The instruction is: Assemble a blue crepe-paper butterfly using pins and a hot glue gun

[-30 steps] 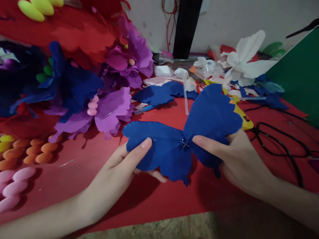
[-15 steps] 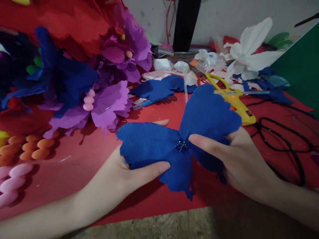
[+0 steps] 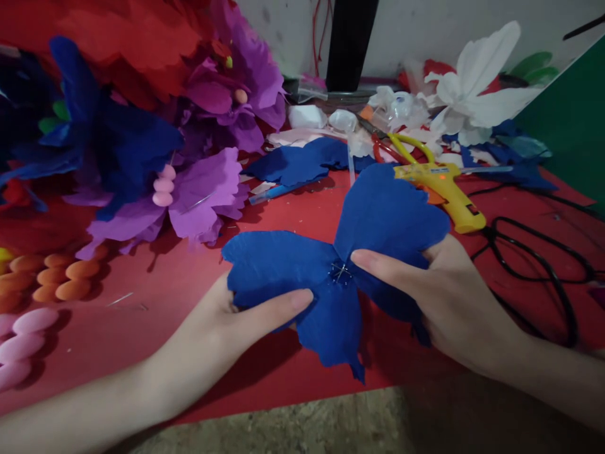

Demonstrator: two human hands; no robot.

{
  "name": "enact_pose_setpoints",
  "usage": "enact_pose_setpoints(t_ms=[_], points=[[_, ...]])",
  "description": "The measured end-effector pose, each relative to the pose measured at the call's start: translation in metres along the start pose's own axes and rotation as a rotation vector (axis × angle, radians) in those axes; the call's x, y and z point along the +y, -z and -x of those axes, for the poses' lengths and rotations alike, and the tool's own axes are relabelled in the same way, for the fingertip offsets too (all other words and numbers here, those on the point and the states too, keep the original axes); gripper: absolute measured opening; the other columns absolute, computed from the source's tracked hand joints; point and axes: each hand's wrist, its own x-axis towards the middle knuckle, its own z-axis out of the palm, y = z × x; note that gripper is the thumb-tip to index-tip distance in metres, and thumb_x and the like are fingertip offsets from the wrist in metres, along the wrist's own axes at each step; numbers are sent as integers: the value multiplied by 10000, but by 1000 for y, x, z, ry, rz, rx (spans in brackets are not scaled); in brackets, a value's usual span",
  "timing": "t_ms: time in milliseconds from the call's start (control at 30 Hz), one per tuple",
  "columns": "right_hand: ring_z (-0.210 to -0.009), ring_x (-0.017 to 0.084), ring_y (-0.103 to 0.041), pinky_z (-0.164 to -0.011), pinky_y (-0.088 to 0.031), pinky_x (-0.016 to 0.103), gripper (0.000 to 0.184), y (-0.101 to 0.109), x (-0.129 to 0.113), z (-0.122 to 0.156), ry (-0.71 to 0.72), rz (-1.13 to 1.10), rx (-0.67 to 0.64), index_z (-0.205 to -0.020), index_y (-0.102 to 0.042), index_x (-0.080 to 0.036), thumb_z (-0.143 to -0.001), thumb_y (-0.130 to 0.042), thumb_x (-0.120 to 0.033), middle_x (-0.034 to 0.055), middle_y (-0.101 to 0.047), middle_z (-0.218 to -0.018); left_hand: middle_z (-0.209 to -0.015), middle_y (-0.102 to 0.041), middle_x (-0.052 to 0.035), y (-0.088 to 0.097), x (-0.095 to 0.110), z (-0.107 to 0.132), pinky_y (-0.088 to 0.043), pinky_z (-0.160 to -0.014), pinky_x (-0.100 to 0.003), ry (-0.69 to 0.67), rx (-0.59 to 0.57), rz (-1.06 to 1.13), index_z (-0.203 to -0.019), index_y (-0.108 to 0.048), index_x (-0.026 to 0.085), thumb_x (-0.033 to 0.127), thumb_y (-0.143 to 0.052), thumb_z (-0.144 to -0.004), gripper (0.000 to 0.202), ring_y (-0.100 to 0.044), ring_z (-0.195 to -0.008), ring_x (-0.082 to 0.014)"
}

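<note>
A blue butterfly (image 3: 288, 261) with scalloped wings, cut from paper-like or felt-like sheet, is held between both hands above the red table. At its middle, thin crossed wires or pins show in a shiny, glue-like patch. My left hand (image 3: 236, 321) grips the left wings, thumb on top and fingers hidden underneath. My right hand (image 3: 439, 290) pinches the right wings, its thumb tip close to the centre and its other fingers behind. Beyond the butterfly's upper right wing lies a yellow glue gun (image 3: 449, 195).
Large red, purple and blue flowers (image 3: 208, 195) crowd the left, with orange and pink oval pieces (image 3: 73, 271) before them. Scissors (image 3: 406, 148), blue cut-outs (image 3: 297, 161), scraps and a white flower (image 3: 472, 88) lie at the back. A black cord (image 3: 558, 296) loops at right.
The left thumb has slid slightly left on the wing. Both hands keep hold of the butterfly, which has shifted very little; the view has moved slightly.
</note>
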Motion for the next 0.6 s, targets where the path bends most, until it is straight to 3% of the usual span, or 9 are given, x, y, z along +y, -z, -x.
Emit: enact_pose_setpoints(t_ms=[167,333,533,600], points=[[-723,139,-682,-639,-570,190,161,1,1,0,-7,44,-20,-687,-667,-245,-582,-788,-244,-33,-719,-778,-694,-687,73,-1,-2,0,-554,-684,-185,33,58,41,-666,-692,238,231,-642,-758,105,-635,-679,-109],[-697,130,-667,-623,-561,191,187,2,-1,1,-4,27,-9,-676,-654,-233,-554,-797,-224,-38,-705,-746,-751,-716,70,-2,0,-1,-572,-743,-205,90,117,110,-759,-686,230,236,-654,-699,69,-687,-785,-139],[-654,109,-646,-600,-545,182,193,2,-4,-1,-63,-3,8,-628,-659,-231,-509,-811,-233,-54,-688,-704,-605,-656,71,-6,5,-6,-553,-542,-210,101,91,115,-706,-585,238,306,-591,-694,70,-669,-618,-138],[-616,115,-635,-548,-530,195,182,2,-5,-1,-108,-11,5,-610,-661,-230,-516,-809,-278,-46,-682,-680,-496,-576,76,-8,8,-8,-514,-454,-220,74,150,6,-657,-548,246,375,-555,-677,131,-643,-529,-145]])
